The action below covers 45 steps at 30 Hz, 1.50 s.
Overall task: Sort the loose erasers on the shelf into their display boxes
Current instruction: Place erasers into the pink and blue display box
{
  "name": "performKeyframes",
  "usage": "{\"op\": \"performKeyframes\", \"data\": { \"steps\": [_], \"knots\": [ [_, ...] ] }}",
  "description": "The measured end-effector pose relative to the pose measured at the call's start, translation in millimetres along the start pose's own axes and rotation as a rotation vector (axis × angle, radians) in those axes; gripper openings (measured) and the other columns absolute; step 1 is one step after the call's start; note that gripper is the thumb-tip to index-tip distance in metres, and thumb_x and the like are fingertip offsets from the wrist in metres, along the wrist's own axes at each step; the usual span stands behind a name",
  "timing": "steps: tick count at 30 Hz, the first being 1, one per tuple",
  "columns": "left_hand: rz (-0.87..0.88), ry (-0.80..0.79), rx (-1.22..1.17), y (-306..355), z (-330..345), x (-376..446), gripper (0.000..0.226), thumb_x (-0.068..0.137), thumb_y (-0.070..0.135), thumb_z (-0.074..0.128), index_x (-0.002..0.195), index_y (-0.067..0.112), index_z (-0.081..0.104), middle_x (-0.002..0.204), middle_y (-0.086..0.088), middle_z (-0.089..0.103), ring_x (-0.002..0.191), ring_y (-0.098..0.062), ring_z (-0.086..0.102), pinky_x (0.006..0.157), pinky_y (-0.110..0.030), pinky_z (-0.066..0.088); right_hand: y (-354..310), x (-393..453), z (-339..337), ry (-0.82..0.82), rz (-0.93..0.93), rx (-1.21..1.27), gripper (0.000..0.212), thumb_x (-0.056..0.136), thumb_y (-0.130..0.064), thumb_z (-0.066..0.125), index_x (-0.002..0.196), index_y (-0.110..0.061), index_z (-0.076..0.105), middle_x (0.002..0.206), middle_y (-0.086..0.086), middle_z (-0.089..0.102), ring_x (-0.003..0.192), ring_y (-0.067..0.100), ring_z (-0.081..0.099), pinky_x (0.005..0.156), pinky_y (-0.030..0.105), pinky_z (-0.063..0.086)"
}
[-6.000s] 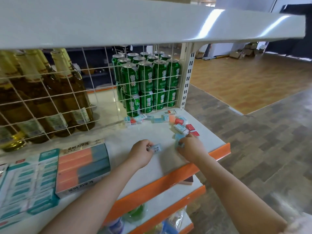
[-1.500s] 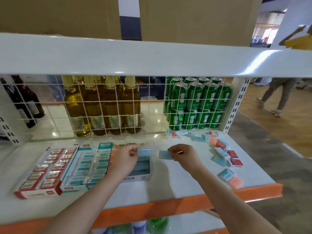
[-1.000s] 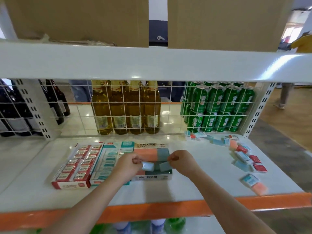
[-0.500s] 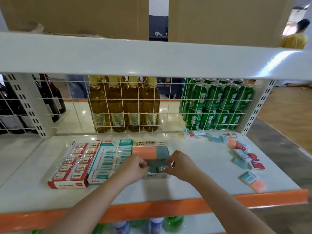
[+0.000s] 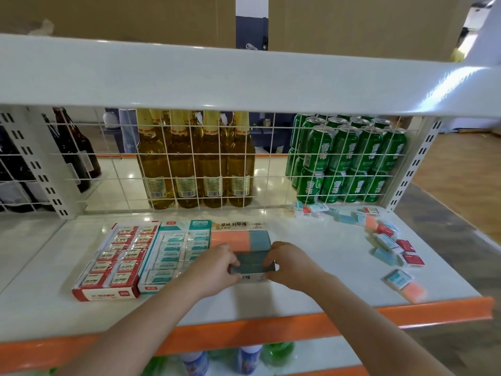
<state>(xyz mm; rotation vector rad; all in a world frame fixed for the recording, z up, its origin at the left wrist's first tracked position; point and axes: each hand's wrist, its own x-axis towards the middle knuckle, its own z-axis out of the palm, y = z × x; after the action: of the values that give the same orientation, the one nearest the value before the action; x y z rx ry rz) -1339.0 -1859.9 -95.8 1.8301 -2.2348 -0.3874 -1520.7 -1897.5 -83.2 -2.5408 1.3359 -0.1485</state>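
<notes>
Shelf: white metal shelf (image 5: 311,267) with an orange front edge, backed by a white wire grid.
Display boxes: three side by side at the left-centre – a red-and-white cardboard box (image 5: 113,260) of red-labelled erasers, a teal-and-white box (image 5: 176,251) of teal-labelled erasers touching it, then a white box with Korean lettering (image 5: 238,234) holding orange and grey-blue block erasers.
Left hand (image 5: 217,270): at the near end of the lettered box, fingers pinched on the left end of a grey-blue eraser (image 5: 250,260).
Right hand (image 5: 290,264): fingers pinched on the right end of that same eraser, which lies across the box's near end; whether it is fully seated I cannot tell.
Loose erasers (image 5: 387,242): scattered at the shelf's right end – red, teal, pale blue and orange pieces, with one teal-sleeved orange eraser (image 5: 405,284) lying apart near the front edge.
Behind the grid: amber glass bottles (image 5: 195,164) at centre, green cans (image 5: 349,158) stacked at right, dark bottles (image 5: 76,150) at left.
</notes>
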Motion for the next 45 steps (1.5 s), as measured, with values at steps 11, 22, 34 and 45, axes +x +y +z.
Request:
{"op": "performKeyframes", "data": {
  "steps": [11,22,34,45],
  "knots": [
    [0.033,-0.022,-0.035,-8,-2,0,0.033,0.087,0.028,0.062,0.119,0.017,0.064,0.121,0.005,0.061,0.110,-0.009,0.055,0.088,-0.015,0.038,2,3,1,-0.037,-0.001,-0.008,0.025,0.087,-0.019,0.059,0.109,-0.013,0.067,0.114,0.005,0.057,0.103,0.019,0.052,0.085,0.025,0.044],
    [0.017,-0.064,0.063,-19,-10,-4,0.048,0.085,0.040,0.061,0.129,0.022,0.054,0.127,0.005,0.054,0.115,-0.013,0.050,0.096,-0.027,0.040,-4,13,0,-0.044,-0.077,0.007,0.035,0.083,-0.023,0.065,0.117,-0.016,0.062,0.116,0.005,0.055,0.107,0.021,0.050,0.079,0.019,0.034],
    [0.119,-0.016,0.178,-28,-9,-16,0.030,0.091,0.036,0.054,0.109,0.016,0.066,0.110,0.003,0.055,0.104,-0.012,0.049,0.081,-0.022,0.035,-28,22,13,-0.074,-0.278,0.008,0.029,0.087,-0.016,0.059,0.116,-0.016,0.062,0.122,0.005,0.053,0.113,0.021,0.048,0.092,0.028,0.039],
    [0.099,-0.022,0.176,-31,-8,-14,0.026,0.090,0.034,0.054,0.104,0.016,0.067,0.106,0.004,0.054,0.099,-0.014,0.052,0.074,-0.023,0.037,-30,26,20,-0.073,-0.300,-0.017,0.025,0.089,-0.015,0.054,0.110,-0.013,0.068,0.111,0.006,0.062,0.103,0.022,0.056,0.088,0.031,0.044]
  ]
}}
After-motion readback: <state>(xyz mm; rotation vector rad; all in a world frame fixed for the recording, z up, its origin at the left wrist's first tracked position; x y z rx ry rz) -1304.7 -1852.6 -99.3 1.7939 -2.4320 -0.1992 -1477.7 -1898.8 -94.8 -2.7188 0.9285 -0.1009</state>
